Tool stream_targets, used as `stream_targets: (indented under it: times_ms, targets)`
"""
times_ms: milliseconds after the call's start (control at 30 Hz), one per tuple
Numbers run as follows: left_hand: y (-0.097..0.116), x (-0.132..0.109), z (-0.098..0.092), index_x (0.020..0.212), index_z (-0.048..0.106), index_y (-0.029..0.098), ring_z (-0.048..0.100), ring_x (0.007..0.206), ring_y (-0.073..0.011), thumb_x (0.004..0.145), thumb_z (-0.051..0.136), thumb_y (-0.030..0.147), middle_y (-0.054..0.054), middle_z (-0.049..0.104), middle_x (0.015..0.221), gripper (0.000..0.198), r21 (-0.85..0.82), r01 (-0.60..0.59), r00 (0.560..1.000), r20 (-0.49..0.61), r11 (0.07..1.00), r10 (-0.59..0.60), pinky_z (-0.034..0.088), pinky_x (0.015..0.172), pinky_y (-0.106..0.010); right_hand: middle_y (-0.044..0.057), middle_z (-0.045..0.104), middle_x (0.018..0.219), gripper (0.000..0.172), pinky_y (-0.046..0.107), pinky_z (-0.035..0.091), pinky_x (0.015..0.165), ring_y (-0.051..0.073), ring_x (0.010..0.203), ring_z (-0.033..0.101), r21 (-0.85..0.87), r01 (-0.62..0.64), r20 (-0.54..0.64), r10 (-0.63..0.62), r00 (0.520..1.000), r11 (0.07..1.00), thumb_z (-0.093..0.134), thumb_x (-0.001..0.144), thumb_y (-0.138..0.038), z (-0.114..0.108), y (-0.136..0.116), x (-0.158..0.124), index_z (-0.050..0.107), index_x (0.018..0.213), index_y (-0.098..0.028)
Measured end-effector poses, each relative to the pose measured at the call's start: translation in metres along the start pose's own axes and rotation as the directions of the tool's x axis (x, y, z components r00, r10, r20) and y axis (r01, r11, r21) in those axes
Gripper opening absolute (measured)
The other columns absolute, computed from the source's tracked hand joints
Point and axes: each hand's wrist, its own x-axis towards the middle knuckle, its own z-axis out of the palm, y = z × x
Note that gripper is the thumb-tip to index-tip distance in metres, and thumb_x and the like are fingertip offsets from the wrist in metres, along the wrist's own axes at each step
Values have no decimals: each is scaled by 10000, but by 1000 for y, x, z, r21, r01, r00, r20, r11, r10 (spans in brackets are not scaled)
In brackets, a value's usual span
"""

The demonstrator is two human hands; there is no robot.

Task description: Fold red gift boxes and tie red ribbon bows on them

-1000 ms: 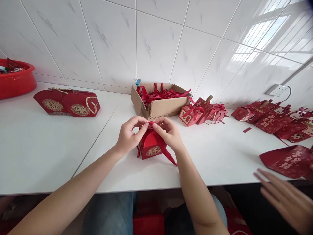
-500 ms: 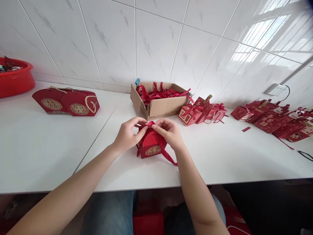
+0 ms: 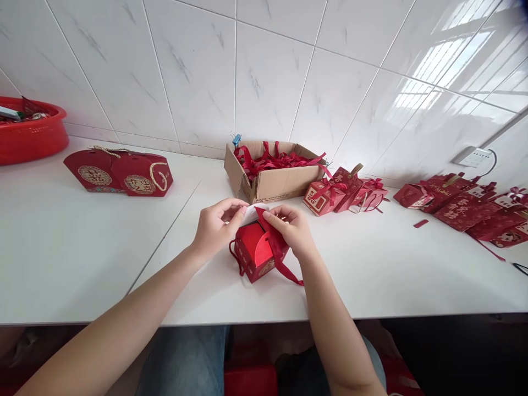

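Note:
A small red gift box (image 3: pixel 258 256) with gold print stands turned at an angle on the table, its top flaps partly apart. At its far side one flap (image 3: pixel 251 215) shows a white inner face, and my left hand (image 3: pixel 220 223) pinches that flap's edge between thumb and fingers. My right hand (image 3: pixel 289 223) is closed on a dark red ribbon (image 3: pixel 284 269) at the top of the box; the ribbon's loose end hangs down the right side onto the table. A twisted red cord (image 3: pixel 237 256) loops at the box's left side. My right fingers hide part of the top.
Behind the box stands a cardboard box (image 3: pixel 284 190) full of red ribbons. Two red boxes with rope handles (image 3: pixel 140 179) lie left, near a red basket (image 3: pixel 35 137). Several finished-looking gift boxes (image 3: pixel 325 198) stand right, with more bags and boxes (image 3: pixel 462 206) beyond.
The gift box has turned and its top has come apart, showing the flap's white inside. My hands have moved slightly apart. The whole view has shifted a little.

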Motion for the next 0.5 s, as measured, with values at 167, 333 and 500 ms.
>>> stream_targets:
  times_ms: [167, 333, 500]
  targets:
    - [-1, -1, 1, 839, 675, 178, 646, 711, -144, 833, 578, 337, -23, 711, 790, 185, 13, -24, 1000, -10, 1000, 24, 505, 625, -223, 8, 596, 796, 230, 235, 374, 529, 118, 649, 513, -41, -11, -1, 11, 1000, 999, 696, 694, -414, 0, 2, 1, 626, 655, -198]
    - [-1, -2, 1, 847, 673, 181, 656, 737, -151, 843, 571, 343, -29, 714, 814, 192, 15, -43, 999, -4, 999, 43, 518, 650, -232, 8, 582, 766, 250, 237, 388, 538, 126, 660, 524, -22, -38, -16, 38, 999, 999, 684, 712, -442, 0, 3, 2, 626, 682, -201]
    - [-1, -4, 2, 864, 674, 181, 668, 757, -164, 826, 599, 366, -40, 717, 827, 203, -43, -67, 997, 31, 997, 68, 544, 690, -252, 22, 607, 831, 235, 255, 448, 619, 143, 741, 567, -47, 15, -24, -16, 1000, 999, 689, 715, -424, 1, 4, 3, 644, 681, -196]
